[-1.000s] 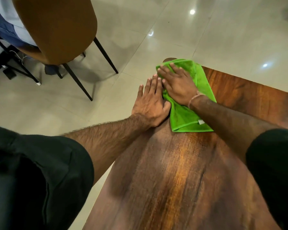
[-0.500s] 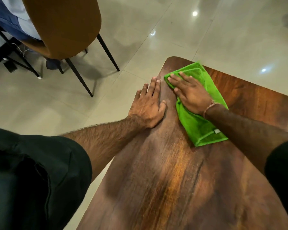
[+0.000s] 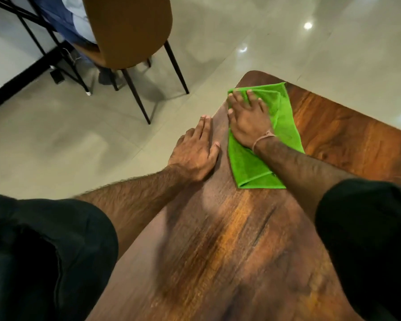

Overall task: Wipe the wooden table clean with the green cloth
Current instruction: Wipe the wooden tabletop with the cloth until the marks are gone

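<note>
Both hands lie flat on the wooden table, the right one on the green cloth near the far corner.

The right hand (image 3: 248, 121) presses palm-down on the green cloth (image 3: 285, 126), fingers straight and slightly spread, their tips reaching the cloth's far left edge. A thin thread band (image 3: 264, 136) circles that wrist. The cloth is folded into a long strip and lies flat on the table (image 3: 229, 239), close to its rounded far corner and left edge. The left hand (image 3: 195, 154) rests just beside the cloth at the table's left edge, palm down, fingers straight and held together, holding nothing. Both arms come out of black sleeves. Beyond the table, a brown chair (image 3: 130, 31) on thin black legs stands on the glossy tiled floor (image 3: 264, 42).
</note>
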